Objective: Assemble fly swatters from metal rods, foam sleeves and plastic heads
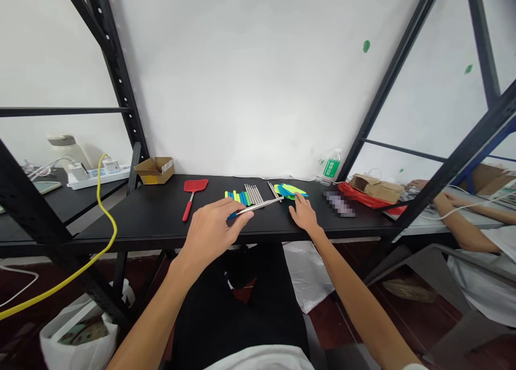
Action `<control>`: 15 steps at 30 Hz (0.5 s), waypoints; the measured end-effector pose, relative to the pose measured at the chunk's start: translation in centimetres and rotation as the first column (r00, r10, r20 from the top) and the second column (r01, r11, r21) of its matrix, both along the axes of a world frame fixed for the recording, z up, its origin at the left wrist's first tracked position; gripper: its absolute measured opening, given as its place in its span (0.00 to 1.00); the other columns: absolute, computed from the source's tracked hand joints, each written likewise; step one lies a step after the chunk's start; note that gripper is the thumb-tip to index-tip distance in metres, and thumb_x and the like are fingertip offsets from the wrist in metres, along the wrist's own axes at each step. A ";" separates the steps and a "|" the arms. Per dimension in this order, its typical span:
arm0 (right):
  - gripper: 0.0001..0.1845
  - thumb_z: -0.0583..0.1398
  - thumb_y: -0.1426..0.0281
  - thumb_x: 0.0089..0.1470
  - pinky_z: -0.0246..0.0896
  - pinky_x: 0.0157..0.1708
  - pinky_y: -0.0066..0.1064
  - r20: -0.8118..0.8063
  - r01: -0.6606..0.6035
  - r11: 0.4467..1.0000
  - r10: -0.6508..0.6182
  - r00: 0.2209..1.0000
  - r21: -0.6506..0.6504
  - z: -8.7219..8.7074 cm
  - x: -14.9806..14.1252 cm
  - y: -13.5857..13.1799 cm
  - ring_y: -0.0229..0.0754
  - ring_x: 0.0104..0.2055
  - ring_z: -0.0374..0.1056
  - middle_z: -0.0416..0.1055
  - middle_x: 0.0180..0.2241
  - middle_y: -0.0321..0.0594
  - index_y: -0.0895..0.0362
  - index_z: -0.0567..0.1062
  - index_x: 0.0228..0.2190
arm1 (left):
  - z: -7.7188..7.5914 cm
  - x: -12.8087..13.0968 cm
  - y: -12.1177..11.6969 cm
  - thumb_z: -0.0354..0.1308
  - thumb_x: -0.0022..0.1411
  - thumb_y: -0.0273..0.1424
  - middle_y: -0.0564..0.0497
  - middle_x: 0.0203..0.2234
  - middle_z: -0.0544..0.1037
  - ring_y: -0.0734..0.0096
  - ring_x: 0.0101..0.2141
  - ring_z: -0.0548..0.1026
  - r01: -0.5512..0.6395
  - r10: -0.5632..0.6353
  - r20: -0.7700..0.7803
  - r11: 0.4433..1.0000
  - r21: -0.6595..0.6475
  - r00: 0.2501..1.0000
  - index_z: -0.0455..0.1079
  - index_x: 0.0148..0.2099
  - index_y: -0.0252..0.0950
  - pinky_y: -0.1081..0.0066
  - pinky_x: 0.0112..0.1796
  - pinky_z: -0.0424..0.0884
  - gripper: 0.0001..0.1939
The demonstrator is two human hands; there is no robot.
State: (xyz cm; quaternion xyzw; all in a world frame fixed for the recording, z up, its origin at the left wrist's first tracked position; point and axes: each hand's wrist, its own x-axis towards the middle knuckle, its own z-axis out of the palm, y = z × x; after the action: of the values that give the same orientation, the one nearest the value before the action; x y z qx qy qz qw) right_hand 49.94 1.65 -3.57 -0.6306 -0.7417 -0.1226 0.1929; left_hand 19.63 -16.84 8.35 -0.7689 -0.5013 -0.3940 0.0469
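My left hand (213, 227) is closed round the blue handle of a telescopic metal rod (258, 206) and holds it just above the black table (153, 214), its tip pointing right. My right hand (303, 214) lies open and flat on the table, fingertips touching a pile of green and blue plastic swatter heads (291, 190). Behind the rod lie a row of green and blue handles (237, 197) and several bare metal rods (253, 193). A finished red fly swatter (192, 192) lies to the left.
A small open cardboard box (155, 169) sits at the back left, a water bottle (331, 167) at the back right. A red tray with a cardboard box (374, 190) is on the right, where another person's arms (463, 219) rest. A yellow cable (102, 208) hangs left.
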 end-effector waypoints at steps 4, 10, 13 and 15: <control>0.32 0.49 0.64 0.64 0.66 0.48 0.42 -0.023 -0.004 0.999 0.005 1.000 0.045 -0.2 0.2 -0.1 0.55 0.57 0.62 0.49 0.69 0.50 0.61 0.55 0.66 | 0.0 0.1 -0.1 0.51 0.69 0.44 0.52 0.35 0.79 0.70 0.34 0.75 -0.005 0.005 -0.005 1.000 -0.009 1.000 0.77 0.42 0.41 0.73 0.29 0.63 0.17; 0.34 0.50 0.65 0.61 0.68 0.47 0.45 -0.034 0.017 0.994 -0.014 0.999 0.111 -0.2 0.3 -0.1 0.57 0.55 0.62 0.49 0.69 0.48 0.63 0.55 0.66 | 0.1 0.2 -0.1 0.51 0.69 0.44 0.53 0.36 0.79 0.70 0.36 0.75 0.001 -0.001 -0.008 1.000 -0.003 1.000 0.77 0.43 0.41 0.73 0.29 0.63 0.17; 0.34 0.51 0.67 0.60 0.68 0.47 0.44 -0.041 0.029 0.986 -0.023 0.999 0.162 -0.2 0.2 -0.2 0.57 0.55 0.61 0.50 0.68 0.48 0.62 0.57 0.65 | 0.0 0.1 0.0 0.51 0.69 0.44 0.53 0.35 0.79 0.70 0.35 0.75 0.005 -0.005 -0.009 1.000 0.000 1.000 0.77 0.43 0.41 0.73 0.29 0.63 0.17; 0.33 0.51 0.68 0.59 0.68 0.47 0.44 -0.053 0.022 0.982 -0.012 0.999 0.186 -0.1 0.1 -0.3 0.56 0.55 0.61 0.52 0.68 0.48 0.61 0.57 0.65 | -0.1 0.2 0.0 0.51 0.69 0.44 0.52 0.35 0.79 0.70 0.35 0.75 0.009 -0.009 -0.014 1.000 -0.001 1.000 0.77 0.42 0.41 0.73 0.29 0.63 0.17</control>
State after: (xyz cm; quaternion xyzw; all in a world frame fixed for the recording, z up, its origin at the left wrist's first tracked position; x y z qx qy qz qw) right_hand 50.03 1.33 -3.68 -0.6191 -0.7163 -0.1767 0.2691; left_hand 19.80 -16.85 8.29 -0.7739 -0.4977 -0.3886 0.0480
